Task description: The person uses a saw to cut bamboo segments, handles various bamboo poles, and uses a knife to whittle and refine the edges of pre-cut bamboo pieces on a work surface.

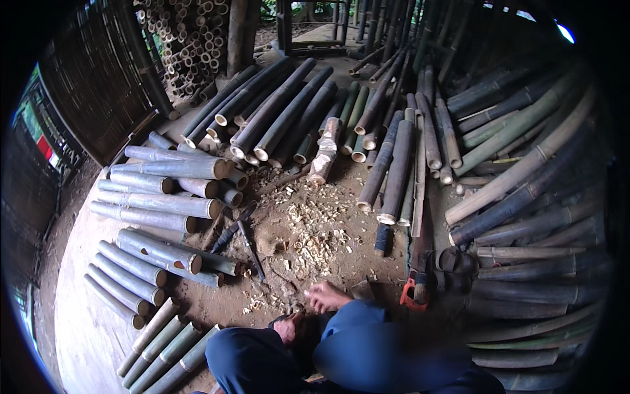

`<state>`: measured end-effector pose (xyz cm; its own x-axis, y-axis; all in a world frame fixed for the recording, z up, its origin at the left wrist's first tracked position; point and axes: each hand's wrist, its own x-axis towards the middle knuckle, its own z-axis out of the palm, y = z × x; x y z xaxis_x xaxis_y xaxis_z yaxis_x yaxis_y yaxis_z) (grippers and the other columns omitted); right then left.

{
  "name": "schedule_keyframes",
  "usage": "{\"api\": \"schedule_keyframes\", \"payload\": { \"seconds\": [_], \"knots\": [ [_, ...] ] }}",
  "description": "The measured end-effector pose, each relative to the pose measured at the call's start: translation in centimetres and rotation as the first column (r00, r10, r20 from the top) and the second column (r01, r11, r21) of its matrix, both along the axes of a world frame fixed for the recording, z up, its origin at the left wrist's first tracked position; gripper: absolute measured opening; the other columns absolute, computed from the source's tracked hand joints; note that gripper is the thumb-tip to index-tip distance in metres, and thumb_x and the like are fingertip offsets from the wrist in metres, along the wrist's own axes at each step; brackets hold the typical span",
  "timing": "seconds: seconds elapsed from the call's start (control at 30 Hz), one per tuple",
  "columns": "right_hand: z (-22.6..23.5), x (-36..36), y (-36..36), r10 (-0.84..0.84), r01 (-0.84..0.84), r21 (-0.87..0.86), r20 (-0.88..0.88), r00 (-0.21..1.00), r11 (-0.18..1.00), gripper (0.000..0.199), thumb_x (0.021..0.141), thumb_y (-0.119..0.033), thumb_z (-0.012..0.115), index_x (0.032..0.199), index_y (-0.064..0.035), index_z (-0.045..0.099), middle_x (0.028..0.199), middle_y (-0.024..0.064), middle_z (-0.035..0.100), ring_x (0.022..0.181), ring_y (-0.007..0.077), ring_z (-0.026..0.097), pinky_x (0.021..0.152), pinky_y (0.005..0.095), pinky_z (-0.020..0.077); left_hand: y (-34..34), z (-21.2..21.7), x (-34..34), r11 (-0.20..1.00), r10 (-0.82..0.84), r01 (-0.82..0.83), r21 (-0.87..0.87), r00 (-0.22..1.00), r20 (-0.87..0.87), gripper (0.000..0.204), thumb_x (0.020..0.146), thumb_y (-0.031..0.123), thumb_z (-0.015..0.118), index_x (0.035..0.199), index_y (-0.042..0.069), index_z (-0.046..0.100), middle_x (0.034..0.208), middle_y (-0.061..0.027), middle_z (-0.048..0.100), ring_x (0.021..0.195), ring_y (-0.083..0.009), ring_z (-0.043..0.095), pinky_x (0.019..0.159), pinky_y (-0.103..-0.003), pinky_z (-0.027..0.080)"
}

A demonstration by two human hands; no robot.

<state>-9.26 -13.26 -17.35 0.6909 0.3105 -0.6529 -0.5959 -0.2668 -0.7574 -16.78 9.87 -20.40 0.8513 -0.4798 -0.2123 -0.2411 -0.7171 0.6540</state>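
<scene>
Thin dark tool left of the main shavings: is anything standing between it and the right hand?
Nothing raised is visible between the right hand and the thin dark tool; only ground with loose wood shavings and low debris lies there.

A slatted panel [98, 85] (dark) stands left of a post [241, 36].

No legible txt, labels, nos., brands or signs in view.

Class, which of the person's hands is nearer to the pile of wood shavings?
Right. The right hand is just below the pile of wood shavings in the picture; the left hand can't be made out near it.
</scene>
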Motion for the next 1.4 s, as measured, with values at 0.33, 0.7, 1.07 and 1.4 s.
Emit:
{"api": "schedule_keyframes", "payload": {
  "seconds": [0.33, 0.7, 1.07, 1.4],
  "knots": [
    [-1.7, 38.0, -3.1, -0.308, 0.434, -0.175, 0.481, 0.821, 0.884, 0.037, 0.102, -0.036, 0.068, 0.103, 0.0009, 0.066, 0.080, 0.0112, 0.070, 0.072, 0.0199, 0.070, 0.059, 0.0372, 0.0581, 0.2, -2.6, -1.2, 1.000, 0.008, -0.009, -0.014, 0.999, -0.052, 0.026, 0.098, 0.036, 0.064, 0.116, 0.017, 0.063, 0.107, -0.0090, 0.072, 0.087, -0.0380, 0.074, 0.070, -0.051, 0.061],
    [-4.5, 49.2, 3.5, 0.206, 0.429, -0.565, 0.742, 0.638, 0.705, 0.055, 0.097, -0.036, 0.071, 0.117, 0.0134, 0.056, 0.106, 0.0401, 0.070, 0.105, 0.0527, 0.071, 0.089, 0.0545, 0.0594, 1.2, -1.1, -1.0, 0.995, 0.029, -0.033, -0.092, 0.999, -0.044, 0.025, 0.095, 0.031, 0.069, 0.112, 0.014, 0.063, 0.098, -0.0079, 0.069, 0.079, -0.0304, 0.073, 0.062, -0.045, 0.059],
    [1.4, 45.7, -1.9, -0.749, 0.391, 0.778, 0.150, 0.645, 0.492, 0.029, 0.094, -0.005, 0.063, 0.122, 0.0007, 0.061, 0.110, 0.0178, 0.071, 0.107, 0.0292, 0.070, 0.105, 0.0662, 0.0540, 1.8, -2.2, -1.6, 0.995, -0.010, 0.004, -0.100, 0.998, -0.062, 0.039, 0.089, 0.034, 0.072, 0.123, 0.014, 0.064, 0.104, -0.0049, 0.069, 0.085, -0.0259, 0.074, 0.068, -0.040, 0.059],
    [8.2, 42.4, -12.9, -0.807, 0.571, 0.670, 0.072, 0.586, 0.475, 0.059, 0.094, -0.058, 0.069, 0.123, -0.0071, 0.062, 0.108, 0.0135, 0.068, 0.097, 0.0263, 0.067, 0.080, 0.0456, 0.0582, 1.0, 1.3, 3.0, 0.846, 0.053, -0.396, -0.357, 0.728, -0.683, 0.024, 0.096, 0.024, 0.076, 0.112, 0.007, 0.075, 0.107, -0.0116, 0.079, 0.105, -0.0244, 0.076, 0.090, -0.037, 0.061]
  ]
}}
